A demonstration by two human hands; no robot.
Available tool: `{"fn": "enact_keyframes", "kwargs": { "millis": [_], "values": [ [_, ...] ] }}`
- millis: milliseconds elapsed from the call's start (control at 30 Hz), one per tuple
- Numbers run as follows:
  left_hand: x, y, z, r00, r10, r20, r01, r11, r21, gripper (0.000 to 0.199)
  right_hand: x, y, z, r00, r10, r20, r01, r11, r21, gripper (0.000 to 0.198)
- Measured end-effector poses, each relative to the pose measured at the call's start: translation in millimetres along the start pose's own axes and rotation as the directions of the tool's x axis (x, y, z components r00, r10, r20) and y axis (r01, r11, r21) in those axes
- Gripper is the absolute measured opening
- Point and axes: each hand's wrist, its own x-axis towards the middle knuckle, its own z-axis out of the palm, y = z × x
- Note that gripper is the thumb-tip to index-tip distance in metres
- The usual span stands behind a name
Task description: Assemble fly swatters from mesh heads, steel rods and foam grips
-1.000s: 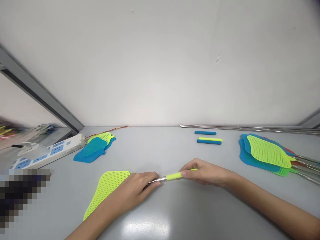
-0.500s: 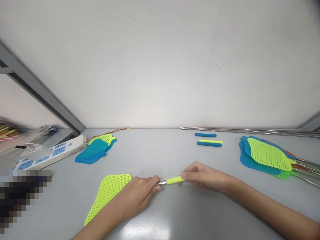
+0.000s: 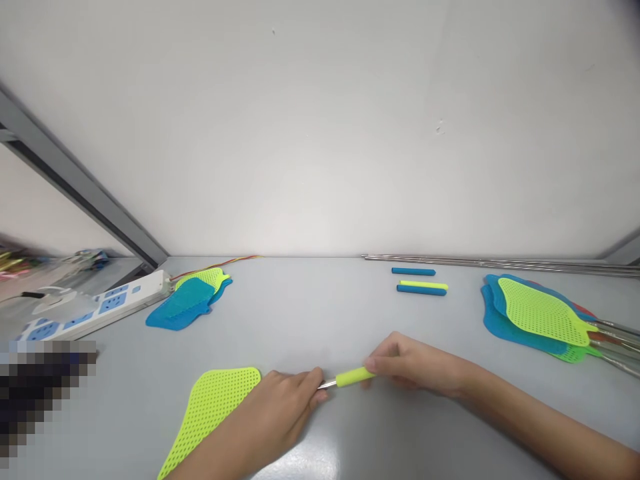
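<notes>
My left hand is closed around a thin metal rod, of which a short length shows past the fingertips. A yellow-green handle grip sits on that rod, and my right hand pinches its right end between thumb and fingers. Partly under my left forearm lies a yellow-green perforated fly swatter head. Whether the rod joins this head is hidden by my left hand. Farther back lie a blue handle grip, a yellow-green handle grip and another blue handle grip.
Blue and yellow-green swatter heads lie back left beside a white power strip. Fly swatters with metal rods are stacked at the right. Long metal rods lie along the wall. A pixelated dark patch covers the lower left.
Both hands, with the rod and handle grip, sit slightly lower in view, and the nearby swatter head also appears lower. Their hold looks the same.
</notes>
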Motion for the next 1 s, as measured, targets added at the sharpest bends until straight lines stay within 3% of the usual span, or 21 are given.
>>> {"fn": "enact_keyframes", "kwargs": {
  "millis": [700,1000],
  "values": [
    [-7,8,12,0.997,0.072,0.019,-0.072,0.997,0.015,0.013,-1,8,20,0.998,0.055,-0.006,-0.055,0.995,-0.08,0.043],
    [-7,12,8,0.992,0.125,0.03,-0.125,0.992,0.017,0.01,-2,12,31,0.995,0.097,0.024,-0.098,0.993,0.058,0.041]
  ]
}}
